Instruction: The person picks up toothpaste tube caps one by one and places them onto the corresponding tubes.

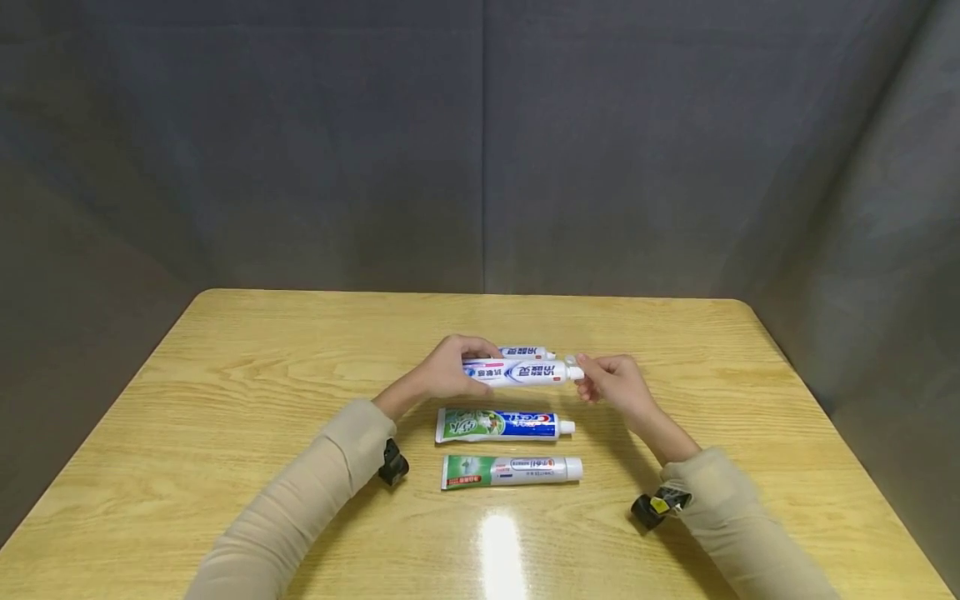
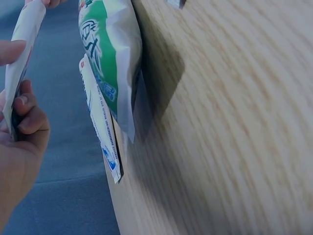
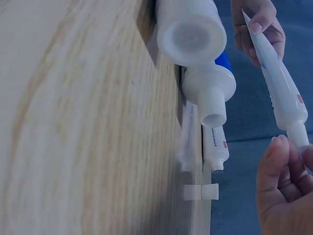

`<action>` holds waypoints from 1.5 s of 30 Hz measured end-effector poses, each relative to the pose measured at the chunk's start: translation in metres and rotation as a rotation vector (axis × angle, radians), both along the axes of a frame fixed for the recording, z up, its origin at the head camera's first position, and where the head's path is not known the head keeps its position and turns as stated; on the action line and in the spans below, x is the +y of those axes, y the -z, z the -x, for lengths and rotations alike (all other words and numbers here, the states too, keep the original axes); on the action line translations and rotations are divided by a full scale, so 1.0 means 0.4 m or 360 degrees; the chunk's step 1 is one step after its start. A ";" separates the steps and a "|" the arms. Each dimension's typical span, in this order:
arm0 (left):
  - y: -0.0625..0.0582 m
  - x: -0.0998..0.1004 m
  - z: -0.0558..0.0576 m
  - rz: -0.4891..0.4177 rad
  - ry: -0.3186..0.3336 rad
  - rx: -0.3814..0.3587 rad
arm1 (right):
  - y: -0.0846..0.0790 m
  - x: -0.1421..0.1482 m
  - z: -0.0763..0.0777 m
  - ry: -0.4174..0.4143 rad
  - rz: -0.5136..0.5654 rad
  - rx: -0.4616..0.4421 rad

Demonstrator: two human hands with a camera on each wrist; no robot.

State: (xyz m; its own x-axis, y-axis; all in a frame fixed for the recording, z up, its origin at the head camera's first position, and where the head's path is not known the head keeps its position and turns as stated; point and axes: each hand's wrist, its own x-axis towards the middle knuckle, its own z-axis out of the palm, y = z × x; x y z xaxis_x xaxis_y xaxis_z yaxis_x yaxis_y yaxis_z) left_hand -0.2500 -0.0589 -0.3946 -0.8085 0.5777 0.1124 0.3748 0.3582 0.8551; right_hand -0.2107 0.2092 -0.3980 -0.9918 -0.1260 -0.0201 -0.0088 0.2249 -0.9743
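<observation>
My left hand holds a white toothpaste tube with blue and purple print, raised above the table. Thumb and fingers of my right hand pinch the white cap at the tube's right end. Behind it, a similar white tube lies on the table, its narrow nozzle bare. A small loose white cap stands just past that nozzle. Nearer me lie a green and blue Crest toothpaste tube and a green and silver-white toothpaste tube, both pointing right.
The tubes lie in parallel rows on a light wooden table. Grey cloth hangs behind the far edge and along the sides. A bright light reflection shows near the front. Each wrist carries a small black camera.
</observation>
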 end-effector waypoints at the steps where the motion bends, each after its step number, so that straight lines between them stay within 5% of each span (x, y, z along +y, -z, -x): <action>1: 0.000 0.001 -0.002 0.0000 -0.0001 -0.0003 | 0.002 -0.001 -0.001 0.0000 -0.0009 -0.0019; 13: 0.001 -0.002 -0.003 0.0006 0.0017 0.0005 | 0.001 0.000 -0.002 -0.0045 -0.0023 -0.0044; 31: 0.007 -0.010 -0.002 -0.0021 -0.0007 -0.0014 | 0.003 0.017 -0.008 -0.0111 0.0078 0.0425; 45: 0.006 -0.010 -0.007 -0.0031 -0.0053 -0.0041 | -0.001 0.013 -0.004 -0.0060 0.0077 0.0331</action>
State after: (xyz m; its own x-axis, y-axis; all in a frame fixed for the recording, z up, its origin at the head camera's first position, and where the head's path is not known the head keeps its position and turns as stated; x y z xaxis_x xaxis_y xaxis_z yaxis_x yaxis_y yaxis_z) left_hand -0.2473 -0.0629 -0.3970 -0.8300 0.5484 0.1021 0.3406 0.3533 0.8713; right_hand -0.2090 0.2144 -0.3978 -0.9686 -0.1591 0.1912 -0.2181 0.1738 -0.9603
